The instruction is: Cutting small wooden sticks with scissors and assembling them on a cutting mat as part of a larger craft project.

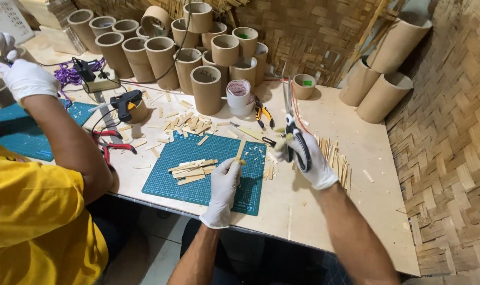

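Observation:
My left hand (224, 182), in a white glove, pinches a thin wooden stick (240, 149) that stands upright over a teal cutting mat (198, 187). My right hand (309, 161), also gloved, grips black-handled scissors (289, 119) with the blades pointing up and away, just right of the stick. Several cut wooden strips (192, 171) lie on the mat beside my left hand. More sticks (337, 161) are piled to the right of my right hand.
A person in a yellow shirt (34, 211) works at the left, gloved hands (23, 76) raised. Cardboard tubes (205, 89) crowd the back of the plywood table (324, 211). A black glue gun (125, 103), orange-handled pliers (262, 115), red-handled pliers (110, 148) and a tape roll (240, 95) lie around.

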